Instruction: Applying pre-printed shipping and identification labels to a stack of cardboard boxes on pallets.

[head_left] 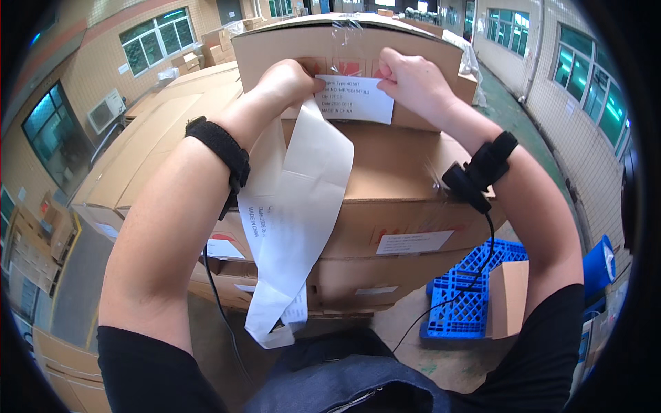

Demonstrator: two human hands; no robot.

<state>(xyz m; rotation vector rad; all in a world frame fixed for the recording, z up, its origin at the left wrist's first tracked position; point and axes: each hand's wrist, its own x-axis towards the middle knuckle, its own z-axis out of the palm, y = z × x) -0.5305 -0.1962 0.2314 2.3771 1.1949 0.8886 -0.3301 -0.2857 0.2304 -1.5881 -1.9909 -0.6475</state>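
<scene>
A white printed label (358, 103) lies against the front face of an upper cardboard box (420, 48). My left hand (289, 79) is closed at the label's upper left corner, gripping a long strip of label paper (303, 186). That strip hangs down in front of the boxes, twisted, with more printed labels on it. At the label's upper right corner, my right hand (416, 82) has its thumb and bent fingers pinched on the edge. Part of the box's red marking shows above the label, between my hands.
Stacked cartons (372, 165) stand under the upper box, several bearing white labels (413, 242). To the right a blue plastic pallet (458, 296) lies on the floor beside a cardboard piece (508, 299). A blue bin (597, 265) stands at the far right. Black cables (224, 303) hang from my wrist straps.
</scene>
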